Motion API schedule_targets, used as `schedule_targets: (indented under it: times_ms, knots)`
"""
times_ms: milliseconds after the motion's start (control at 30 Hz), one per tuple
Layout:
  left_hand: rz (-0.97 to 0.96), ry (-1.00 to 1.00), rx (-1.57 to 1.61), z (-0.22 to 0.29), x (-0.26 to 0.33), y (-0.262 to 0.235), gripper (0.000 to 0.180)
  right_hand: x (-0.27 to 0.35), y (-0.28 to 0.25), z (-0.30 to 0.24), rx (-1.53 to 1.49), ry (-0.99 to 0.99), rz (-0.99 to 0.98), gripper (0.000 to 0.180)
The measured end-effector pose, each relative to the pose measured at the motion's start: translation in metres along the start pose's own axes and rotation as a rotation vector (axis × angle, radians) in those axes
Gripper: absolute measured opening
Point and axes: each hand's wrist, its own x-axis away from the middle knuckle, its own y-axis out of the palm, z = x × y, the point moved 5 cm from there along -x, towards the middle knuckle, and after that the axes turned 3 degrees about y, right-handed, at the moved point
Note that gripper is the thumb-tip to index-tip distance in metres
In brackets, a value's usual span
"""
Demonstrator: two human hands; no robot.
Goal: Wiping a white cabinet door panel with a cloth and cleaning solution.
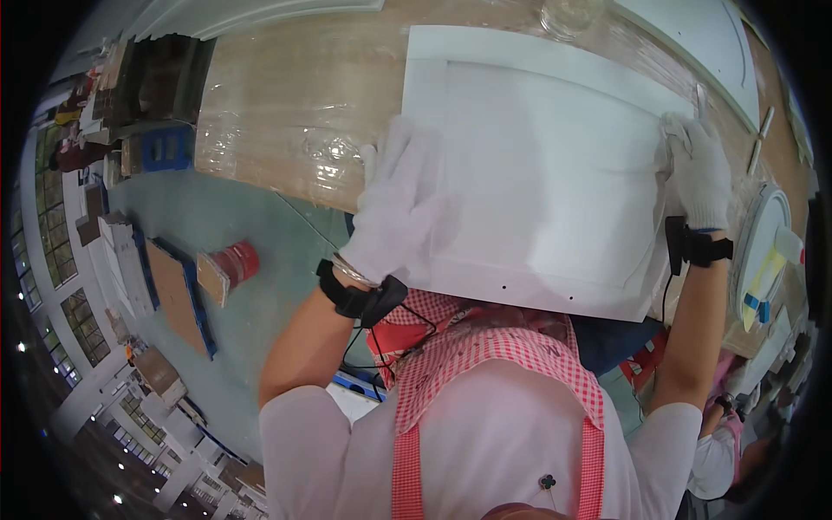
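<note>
A white cabinet door point(520, 165) with a raised border and small dark holes along its near edge lies before me on the plastic-wrapped table. My left hand point(397, 204), in a white glove, rests flat on the door's left edge, its fingers stretched out and holding nothing. At the right edge is my right hand point(698, 165), also gloved. Its fingers are bent over the edge and pressed together, with one pointing outward. Something greyish shows by the fingertips, too small to make out. Black straps circle both wrists.
Clear film covers the brown tabletop point(286, 104). A round clear container point(572, 16) stands at the far edge, and another white panel point(706, 52) lies far right. Nearer on the right is a white bucket point(763, 251). A red bucket point(234, 263) sits on the floor at left. Another person point(724, 451) is at lower right.
</note>
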Motion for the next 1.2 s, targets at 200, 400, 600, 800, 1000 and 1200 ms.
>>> schedule_targets:
  times_ms: [200,400,600,800,1000,1200]
  knots:
    - [0.215,0.015,-0.098,0.0,0.027,0.01,0.065,0.083,0.002,-0.002,0.0,-0.195,0.095,0.023]
    - [0.25,0.019,-0.135,0.009,0.018,0.021,0.064,-0.013,0.0,0.003,0.084,-0.094,0.064,0.023]
    - [0.279,0.019,-0.208,0.016,0.019,0.019,0.063,0.065,-0.003,0.0,-0.023,-0.192,0.115,0.023]
    - [0.2,0.169,-0.414,0.008,0.021,0.026,0.066,-0.03,-0.002,-0.004,-0.046,-0.04,0.065,0.021]
    - [0.176,0.153,-0.419,-0.001,0.026,0.019,0.063,0.053,-0.007,0.007,-0.067,-0.058,0.006,0.025]
    - [0.097,0.201,-0.435,0.005,0.019,0.018,0.062,-0.024,-0.015,0.006,0.042,-0.019,0.009,0.021]
